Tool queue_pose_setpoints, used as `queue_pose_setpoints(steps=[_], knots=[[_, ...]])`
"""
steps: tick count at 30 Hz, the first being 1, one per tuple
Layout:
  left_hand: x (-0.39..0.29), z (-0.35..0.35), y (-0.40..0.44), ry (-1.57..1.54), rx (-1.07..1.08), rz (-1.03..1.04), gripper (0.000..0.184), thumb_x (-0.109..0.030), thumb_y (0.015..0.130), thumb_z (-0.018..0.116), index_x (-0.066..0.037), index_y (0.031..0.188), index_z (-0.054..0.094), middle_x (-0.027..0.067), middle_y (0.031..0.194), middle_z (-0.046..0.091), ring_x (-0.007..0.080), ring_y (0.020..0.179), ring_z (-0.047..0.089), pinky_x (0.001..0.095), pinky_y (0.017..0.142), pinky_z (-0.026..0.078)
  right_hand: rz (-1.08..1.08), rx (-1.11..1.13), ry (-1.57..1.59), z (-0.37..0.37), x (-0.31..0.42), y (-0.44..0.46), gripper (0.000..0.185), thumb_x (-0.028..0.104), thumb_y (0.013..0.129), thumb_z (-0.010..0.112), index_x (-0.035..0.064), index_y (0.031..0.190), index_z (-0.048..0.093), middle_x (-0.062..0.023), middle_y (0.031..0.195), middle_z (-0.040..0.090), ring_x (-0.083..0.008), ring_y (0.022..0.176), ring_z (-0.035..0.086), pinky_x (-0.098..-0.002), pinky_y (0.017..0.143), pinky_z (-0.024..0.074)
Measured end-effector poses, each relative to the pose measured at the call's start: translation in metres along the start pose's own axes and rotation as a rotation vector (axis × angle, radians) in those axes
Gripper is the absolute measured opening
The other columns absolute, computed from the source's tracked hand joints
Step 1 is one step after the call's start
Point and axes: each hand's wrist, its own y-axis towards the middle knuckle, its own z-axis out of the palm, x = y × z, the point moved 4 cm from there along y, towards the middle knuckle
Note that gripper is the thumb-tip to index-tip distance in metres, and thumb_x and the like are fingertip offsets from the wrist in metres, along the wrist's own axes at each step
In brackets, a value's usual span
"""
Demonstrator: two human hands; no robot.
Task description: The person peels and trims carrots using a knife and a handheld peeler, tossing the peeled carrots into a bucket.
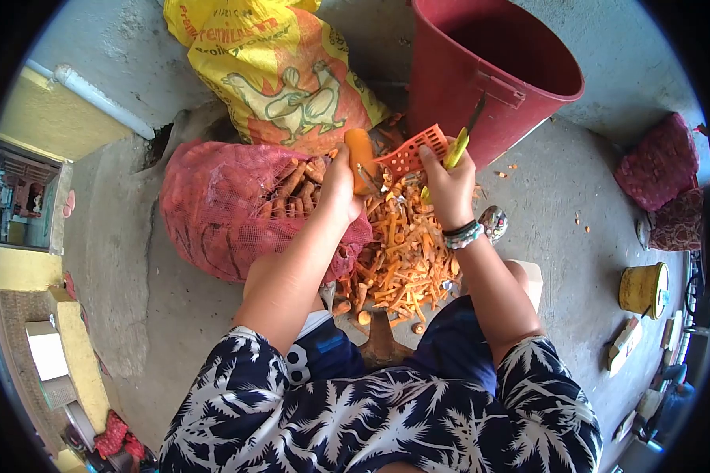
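My left hand point(339, 185) is closed around a thick, peeled-looking carrot point(360, 150), held upright above the pile of orange carrot peelings point(406, 252). In my right hand point(452, 189) is a knife point(457, 148) with a yellow handle; its dark blade points up and away from me. An orange plastic piece with holes point(406, 156) shows between the two hands, and my right thumb overlaps its edge. Whether the thumb grips it, I cannot tell. Left of the peelings, a red mesh sack point(213, 209) holds unpeeled carrots point(293, 183).
A large red bin point(457, 79) stands just beyond my right hand. Behind the mesh sack leans a yellow printed feed sack point(284, 71). On the concrete floor to the right are a yellow bucket point(639, 290) and a dark red sack point(659, 162).
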Motion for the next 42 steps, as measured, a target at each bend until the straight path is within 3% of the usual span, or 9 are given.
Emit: queue_pose_setpoints(steps=[2,5,11,22,26,33,36,40,42], knots=[[-0.002,0.004,-0.005,0.040,-0.069,0.080,0.038,-0.039,0.096,0.029,-0.008,0.107,0.048,0.0062,0.096,0.056,0.0182,0.085,0.057,0.0349,0.075,0.047,-0.015,-0.014,-0.005,-0.001,-0.006,0.004,0.020,0.007,0.080,0.063,-0.0046,0.095,0.057,-0.0047,0.075,0.063,-0.0116,0.065,0.058,-0.0254,0.060,0.0473],[-0.007,0.012,-0.019,0.205,0.045,0.040,0.040,-0.040,0.095,0.033,-0.006,0.107,0.050,0.0075,0.097,0.057,0.0165,0.082,0.058,0.0328,0.071,0.049,0.180,0.109,-0.041,-0.003,-0.014,0.026,0.021,0.009,0.078,0.066,-0.0018,0.095,0.060,-0.0030,0.070,0.062,-0.0069,0.055,0.054,-0.0211,0.048,0.0429],[-0.009,0.012,-0.034,0.219,0.185,-0.104,0.051,-0.047,0.088,0.049,-0.004,0.116,0.047,0.0084,0.099,0.057,0.0177,0.086,0.058,0.0326,0.073,0.050,0.195,-0.103,0.174,-0.047,-0.063,0.083,0.016,0.009,0.081,0.064,0.0007,0.092,0.057,-0.0012,0.068,0.060,-0.0062,0.049,0.051,-0.0208,0.042,0.0406],[-0.004,0.014,-0.019,0.232,-0.002,-0.040,0.046,-0.045,0.092,0.040,-0.006,0.116,0.045,0.0093,0.103,0.056,0.0192,0.092,0.057,0.0372,0.082,0.046,0.154,0.110,0.107,-0.001,-0.019,0.021,0.020,0.008,0.080,0.064,-0.0021,0.096,0.057,-0.0029,0.073,0.062,-0.0062,0.059,0.056,-0.0195,0.049,0.0431],[-0.004,0.006,-0.031,0.363,0.390,-0.260,0.048,-0.042,0.090,0.048,-0.003,0.118,0.048,0.0102,0.104,0.059,0.0194,0.094,0.058,0.0347,0.080,0.049,0.021,-0.107,-0.112,-0.042,-0.048,0.085,0.013,0.011,0.080,0.066,0.0040,0.089,0.059,0.0015,0.065,0.056,-0.0052,0.050,0.049,-0.0193,0.042,0.0388],[-0.005,-0.002,-0.002,0.153,0.123,-0.041,0.042,-0.039,0.091,0.046,-0.005,0.115,0.047,0.0071,0.093,0.056,0.0183,0.082,0.057,0.0353,0.075,0.049,0.177,-0.008,0.131,-0.013,-0.013,0.020,0.015,0.012,0.083,0.062,0.0022,0.093,0.057,0.0003,0.071,0.060,-0.0048,0.051,0.051,-0.0179,0.043,0.0406],[-0.003,0.013,-0.011,0.082,-0.023,0.022,0.037,-0.039,0.094,0.036,-0.008,0.111,0.048,0.0035,0.087,0.055,0.0155,0.078,0.057,0.0325,0.070,0.049,-0.061,-0.021,-0.031,0.000,-0.007,-0.001,0.019,0.007,0.081,0.062,-0.0036,0.096,0.056,-0.0050,0.075,0.062,-0.0079,0.059,0.055,-0.0223,0.052,0.0450],[-0.003,0.023,-0.022,0.127,0.029,0.032,0.040,-0.041,0.095,0.035,-0.007,0.110,0.049,0.0050,0.090,0.057,0.0131,0.079,0.058,0.0308,0.068,0.049,0.111,0.085,0.024,-0.005,-0.018,0.027,0.019,0.007,0.079,0.064,-0.0033,0.095,0.059,-0.0044,0.074,0.063,-0.0093,0.063,0.057,-0.0239,0.058,0.0466],[-0.003,0.019,-0.020,0.284,0.252,-0.064,0.040,-0.041,0.093,0.040,-0.006,0.112,0.048,0.0067,0.091,0.057,0.0136,0.080,0.058,0.0296,0.070,0.050,0.159,0.031,0.094,-0.015,-0.037,0.054,0.016,0.009,0.078,0.067,0.0008,0.090,0.060,-0.0023,0.070,0.061,-0.0065,0.051,0.051,-0.0213,0.044,0.0407]])
